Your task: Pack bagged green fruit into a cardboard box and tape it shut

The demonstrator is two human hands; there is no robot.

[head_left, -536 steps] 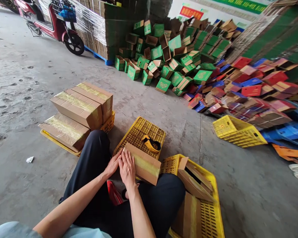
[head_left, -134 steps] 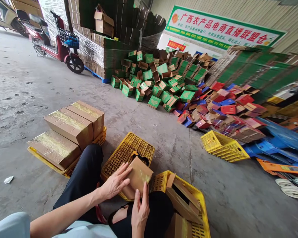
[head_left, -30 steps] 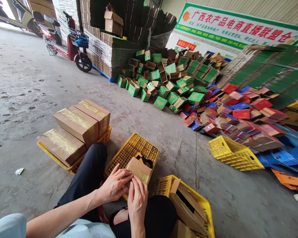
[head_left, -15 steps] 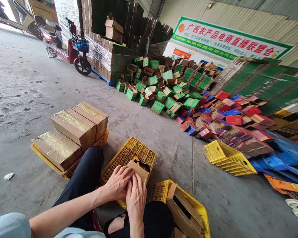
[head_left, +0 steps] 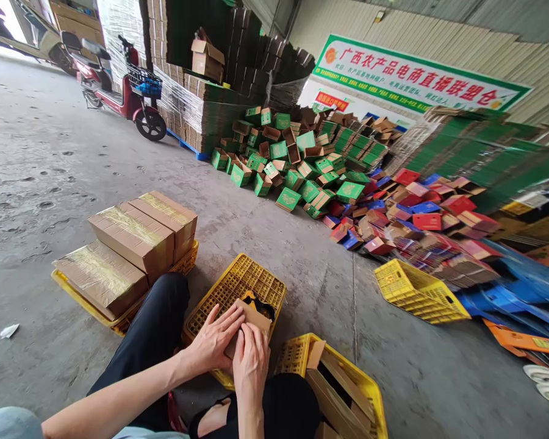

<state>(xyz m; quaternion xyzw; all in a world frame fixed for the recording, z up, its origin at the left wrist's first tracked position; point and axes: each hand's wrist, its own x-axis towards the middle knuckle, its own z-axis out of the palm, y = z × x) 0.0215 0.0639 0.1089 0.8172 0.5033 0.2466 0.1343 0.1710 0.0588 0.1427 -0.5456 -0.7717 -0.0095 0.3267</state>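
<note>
A small cardboard box [head_left: 255, 318] lies on an upturned yellow plastic crate [head_left: 241, 272] between my knees. My left hand [head_left: 216, 338] rests on the box's left side, fingers stretched out and lying along its top. Beside it, my right hand [head_left: 251, 356] has its fingers together and bent over the near part of the box. The two hands nearly touch and cover much of the cardboard. A yellow and black tool [head_left: 266, 308], partly hidden, lies on the crate just behind the box; its kind is unclear.
To the left, taped cartons [head_left: 132, 235] sit on a yellow crate [head_left: 75, 299]. At my right knee, another yellow crate [head_left: 379, 390] holds cardboard pieces [head_left: 336, 390]. Farther off are an overturned yellow crate [head_left: 414, 292], heaped green boxes [head_left: 288, 198], red and blue boxes [head_left: 425, 219], and a red scooter [head_left: 119, 97].
My left hand's fingers have straightened and its thumb has lifted, showing more of the box. My right hand stays nearly in place. The camera view has shifted slightly.
</note>
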